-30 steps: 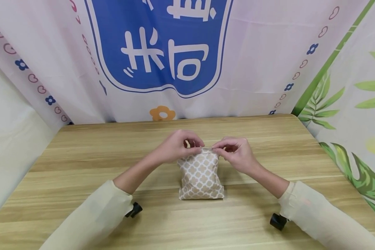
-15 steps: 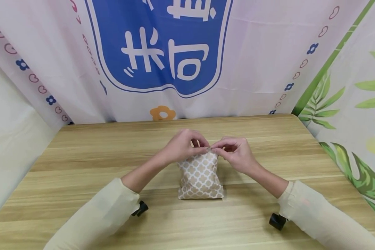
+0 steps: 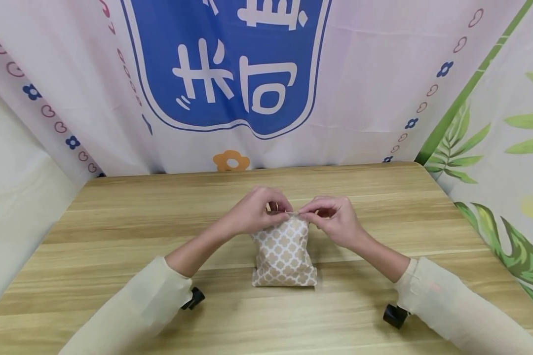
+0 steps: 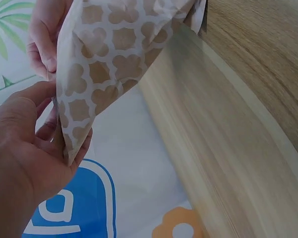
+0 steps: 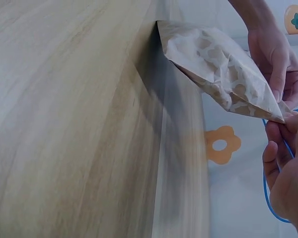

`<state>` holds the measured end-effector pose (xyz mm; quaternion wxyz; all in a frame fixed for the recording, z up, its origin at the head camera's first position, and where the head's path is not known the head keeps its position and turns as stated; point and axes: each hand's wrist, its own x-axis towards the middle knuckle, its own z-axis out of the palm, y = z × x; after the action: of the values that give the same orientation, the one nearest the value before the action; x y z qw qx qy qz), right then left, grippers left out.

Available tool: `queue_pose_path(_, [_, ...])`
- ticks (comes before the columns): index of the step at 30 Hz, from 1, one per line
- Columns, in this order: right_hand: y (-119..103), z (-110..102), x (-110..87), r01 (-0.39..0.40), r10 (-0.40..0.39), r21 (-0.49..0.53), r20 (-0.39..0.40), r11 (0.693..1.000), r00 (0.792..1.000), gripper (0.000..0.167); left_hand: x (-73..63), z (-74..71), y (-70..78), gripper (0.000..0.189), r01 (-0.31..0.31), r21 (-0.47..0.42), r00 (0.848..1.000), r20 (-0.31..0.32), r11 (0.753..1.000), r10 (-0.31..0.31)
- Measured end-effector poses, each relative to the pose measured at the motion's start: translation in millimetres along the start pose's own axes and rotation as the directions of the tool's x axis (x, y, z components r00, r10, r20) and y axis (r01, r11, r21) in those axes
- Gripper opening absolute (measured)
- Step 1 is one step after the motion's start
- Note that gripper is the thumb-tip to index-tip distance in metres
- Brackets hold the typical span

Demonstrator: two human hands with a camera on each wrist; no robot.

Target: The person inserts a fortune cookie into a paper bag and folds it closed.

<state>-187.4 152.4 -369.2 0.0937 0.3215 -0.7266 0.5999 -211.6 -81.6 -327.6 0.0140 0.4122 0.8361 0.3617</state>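
Observation:
A tan paper bag (image 3: 284, 251) with a white lattice pattern stands on the wooden table, bulging in the middle, its flat bottom edge towards me. My left hand (image 3: 259, 211) pinches the left part of the bag's top edge between thumb and fingers. At the top right corner, my right hand (image 3: 333, 220) pinches the same edge between thumb and index finger. In the left wrist view, the left hand (image 4: 30, 144) has fingers behind the paper. From the right wrist view, the bag (image 5: 218, 69) slants up from the table to the fingertips. Its contents are hidden.
The wooden table (image 3: 115, 222) runs back to a white curtain (image 3: 360, 98) with a blue printed sign. A leaf-patterned cloth (image 3: 511, 197) hangs at the right. Black wrist cameras (image 3: 395, 315) sit beneath both cream sleeves.
My left hand slid right along the top edge to the right hand, then back left. The bag has shifted slightly towards me. My right hand keeps its pinch, almost still.

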Motion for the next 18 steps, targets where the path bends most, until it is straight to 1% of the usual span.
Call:
queue_pose_path(2, [-1.0, 0.0, 0.2, 0.001, -0.001, 0.0, -0.001, 1.0, 1.0, 0.011, -1.8, -1.0, -2.0, 0.008, -0.023, -0.007, 1.0, 0.002, 1.0, 0.023])
queue_pose_path(4, [-0.6, -0.2, 0.0, 0.001, -0.001, -0.002, -0.002, 1.0, 1.0, 0.011, -3.2, -1.5, -3.5, 0.011, -0.034, -0.017, 0.999, 0.007, 0.999, 0.034])
queue_pose_path(8, [0.8, 0.3, -0.3, -0.004, 0.004, -0.001, -0.002, 1.0, 1.0, 0.01, -4.9, -1.7, -4.6, 0.011, -0.021, -0.021, 1.0, 0.01, 1.0, 0.021])
queue_pose_path(12, [2.9, 1.1, -0.1, -0.008, 0.008, 0.003, 0.0, 1.0, 1.0, 0.01, -6.3, -2.3, -3.8, 0.008, -0.003, -0.009, 1.0, -0.002, 1.0, 0.003])
queue_pose_path(18, [2.4, 0.5, -0.2, 0.004, -0.004, -0.002, -0.006, 1.0, 1.0, 0.011, -9.0, -2.5, -2.9, 0.004, -0.018, 0.019, 0.999, -0.035, 1.0, 0.019])
